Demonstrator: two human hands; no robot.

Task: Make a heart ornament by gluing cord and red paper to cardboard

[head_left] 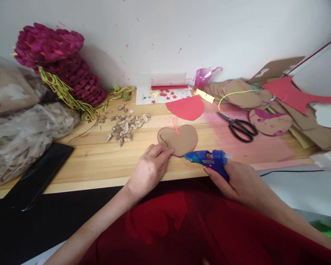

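The cardboard heart [179,140] lies flat on the table [99,162] near its front edge, tip toward the person, pink loop at the notch on the far side; it looks thin, light and apt to slide, so it is best pinned at the rim. The left hand [150,167] presses loosely curled fingers on its left edge. The right hand [237,182] is closed round the handle of the glue gun [209,159], a rigid thing lying left-right, its nozzle pointing left at the heart's lower edge.
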